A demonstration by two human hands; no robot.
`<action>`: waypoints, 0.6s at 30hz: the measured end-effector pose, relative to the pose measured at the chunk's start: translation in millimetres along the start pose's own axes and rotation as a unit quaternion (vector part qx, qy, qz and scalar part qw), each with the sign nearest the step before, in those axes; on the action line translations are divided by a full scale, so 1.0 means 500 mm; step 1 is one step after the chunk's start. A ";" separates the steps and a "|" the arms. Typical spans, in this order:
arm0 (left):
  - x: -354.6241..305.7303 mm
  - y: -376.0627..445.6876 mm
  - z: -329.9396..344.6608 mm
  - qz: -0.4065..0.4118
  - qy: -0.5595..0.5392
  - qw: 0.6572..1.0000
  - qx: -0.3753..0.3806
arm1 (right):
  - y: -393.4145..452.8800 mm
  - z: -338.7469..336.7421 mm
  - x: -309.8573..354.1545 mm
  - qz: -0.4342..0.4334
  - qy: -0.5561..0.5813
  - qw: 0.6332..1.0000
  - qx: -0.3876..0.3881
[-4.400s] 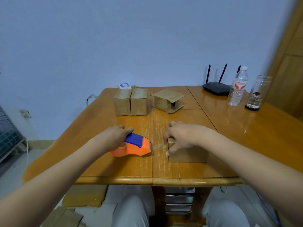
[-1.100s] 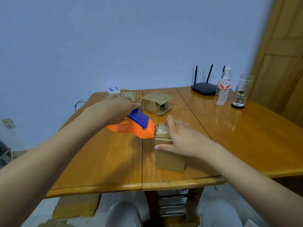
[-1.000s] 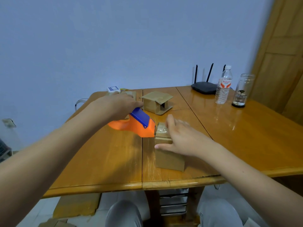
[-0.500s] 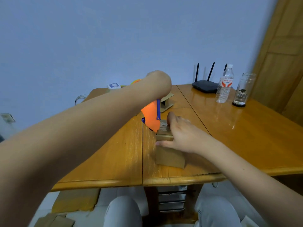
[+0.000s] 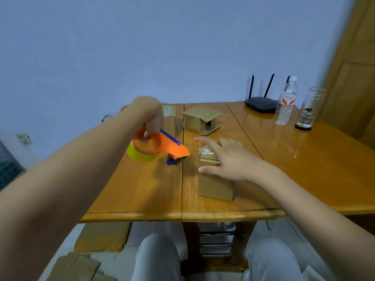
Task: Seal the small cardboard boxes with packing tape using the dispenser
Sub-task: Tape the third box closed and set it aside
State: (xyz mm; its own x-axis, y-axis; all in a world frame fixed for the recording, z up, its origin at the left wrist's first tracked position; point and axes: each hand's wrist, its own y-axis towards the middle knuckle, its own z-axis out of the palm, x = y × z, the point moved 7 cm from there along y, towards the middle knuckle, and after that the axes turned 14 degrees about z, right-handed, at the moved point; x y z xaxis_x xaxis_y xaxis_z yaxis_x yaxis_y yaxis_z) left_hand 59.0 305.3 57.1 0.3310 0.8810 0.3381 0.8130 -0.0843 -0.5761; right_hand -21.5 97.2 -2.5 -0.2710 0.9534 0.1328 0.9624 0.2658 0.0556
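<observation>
Box [image 5: 215,187] taped shut, right hand [image 5: 229,159] on top

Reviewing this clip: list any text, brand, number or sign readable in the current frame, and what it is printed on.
Nothing can be read with certainty.
Water bottle: red and white label with lettering, too blurred to read.
Glass jar: small dark emblem with tiny print beneath, too small to read.
Tape dispenser, router and cardboard boxes: no markings visible.
</observation>
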 end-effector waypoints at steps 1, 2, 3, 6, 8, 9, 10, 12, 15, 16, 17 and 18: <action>0.019 -0.003 0.024 -0.010 -0.060 0.998 0.009 | 0.002 0.004 0.002 -0.001 -0.019 1.000 0.012; 0.042 0.005 0.058 0.008 -0.147 0.989 0.010 | 0.004 0.005 0.004 0.003 -0.029 0.999 0.021; 0.052 0.007 0.085 0.023 -0.246 0.969 -0.016 | 0.007 0.004 0.004 0.010 -0.025 0.999 0.026; 0.084 0.007 0.132 0.027 -0.408 0.901 -0.148 | 0.008 -0.003 0.009 0.022 -0.018 0.999 0.024; 0.095 0.005 0.158 0.023 -0.471 0.856 -0.213 | 0.008 -0.001 0.013 0.027 -0.031 0.999 0.029; 0.097 0.002 0.168 0.020 -0.490 0.838 -0.240 | 0.008 0.000 0.015 0.030 -0.037 0.998 0.033; 0.094 -0.001 0.180 0.014 -0.509 0.822 -0.255 | 0.009 -0.001 0.017 0.033 -0.039 0.998 0.038; 0.071 -0.006 0.204 0.007 -0.533 0.804 -0.265 | 0.013 -0.005 0.020 0.038 -0.029 0.998 0.043; 0.017 -0.003 0.238 -0.004 -0.570 0.790 -0.225 | 0.019 -0.008 0.025 0.047 -0.017 0.998 0.047; -0.001 0.002 0.250 -0.006 -0.592 0.780 -0.204 | 0.021 -0.008 0.025 0.054 -0.010 0.997 0.046; -0.017 0.007 0.259 -0.009 -0.604 0.775 -0.187 | 0.024 -0.011 0.023 0.066 0.006 0.997 0.037; -0.029 0.010 0.265 -0.014 -0.605 0.776 -0.178 | 0.028 -0.016 0.019 0.081 0.030 0.996 0.019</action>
State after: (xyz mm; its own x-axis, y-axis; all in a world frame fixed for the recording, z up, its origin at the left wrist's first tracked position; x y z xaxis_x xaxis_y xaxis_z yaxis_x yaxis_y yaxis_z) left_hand -5.1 353.5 -49.3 -0.2056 0.6593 -0.7232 0.9639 0.0087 -0.2661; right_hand -10.8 108.7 7.5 -0.1121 0.9743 0.1954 0.9932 0.1159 -0.0082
